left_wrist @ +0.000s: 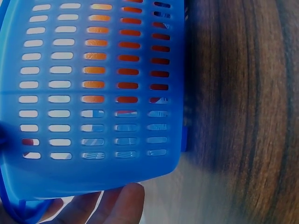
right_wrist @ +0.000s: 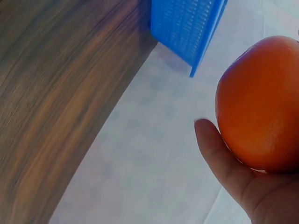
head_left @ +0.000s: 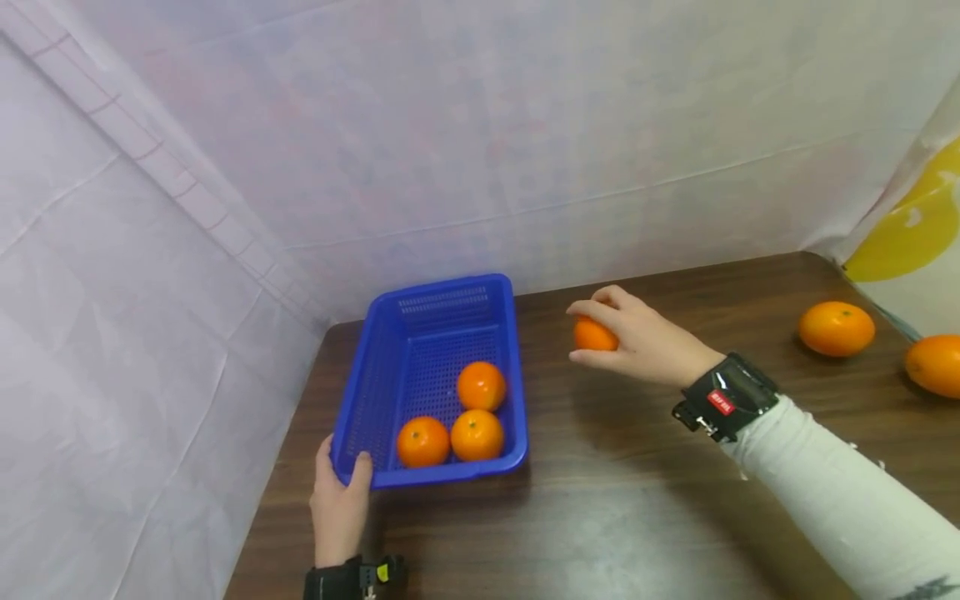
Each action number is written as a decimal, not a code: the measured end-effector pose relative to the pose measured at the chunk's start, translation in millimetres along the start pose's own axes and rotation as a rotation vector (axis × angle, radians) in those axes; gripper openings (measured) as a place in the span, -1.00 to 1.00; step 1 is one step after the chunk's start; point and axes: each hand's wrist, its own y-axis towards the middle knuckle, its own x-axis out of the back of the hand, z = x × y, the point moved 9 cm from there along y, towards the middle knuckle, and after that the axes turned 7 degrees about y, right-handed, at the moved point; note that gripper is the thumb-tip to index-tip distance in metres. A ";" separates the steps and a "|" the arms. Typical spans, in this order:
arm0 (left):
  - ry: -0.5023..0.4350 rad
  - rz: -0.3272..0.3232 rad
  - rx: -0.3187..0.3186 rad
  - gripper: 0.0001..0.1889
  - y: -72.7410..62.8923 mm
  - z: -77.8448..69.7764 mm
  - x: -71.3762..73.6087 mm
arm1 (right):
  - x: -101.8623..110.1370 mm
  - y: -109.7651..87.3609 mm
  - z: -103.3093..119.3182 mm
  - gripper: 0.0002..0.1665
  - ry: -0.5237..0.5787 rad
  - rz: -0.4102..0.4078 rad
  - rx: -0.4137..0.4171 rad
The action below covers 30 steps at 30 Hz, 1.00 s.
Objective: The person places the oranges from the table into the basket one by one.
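Grips an orange [head_left: 596,336] in the right hand [head_left: 637,340], raised over the table [head_left: 600,517]. Holds a blue basket [head_left: 450,474] by its 7 o'clock corner with the left hand [head_left: 341,504]. Measured from the held orange, has the basket at 9 o'clock, its long side nearest, with a strip of table between. Measured from the left hand, has the same orange at 2 o'clock, well apart and past the basket. Stretches longest from 6 to 12 o'clock across the basket; contains three oranges [head_left: 477,435] toward its 5 o'clock corner. In the head view alone, includes two loose oranges [head_left: 836,329] at 3 o'clock from the right hand. In the left wrist view, reveals fingers [left_wrist: 128,205] at 6 o'clock, below a slotted wall [left_wrist: 98,175], mostly hidden from above. In the right wrist view, shows the thumb [right_wrist: 219,158] along the held orange, with the basket apart at 11 o'clock
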 end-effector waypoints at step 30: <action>-0.002 -0.005 -0.015 -0.24 -2.6 -1.4 -2.0 | -54.7 33.7 57.2 -0.46 -0.004 0.154 0.126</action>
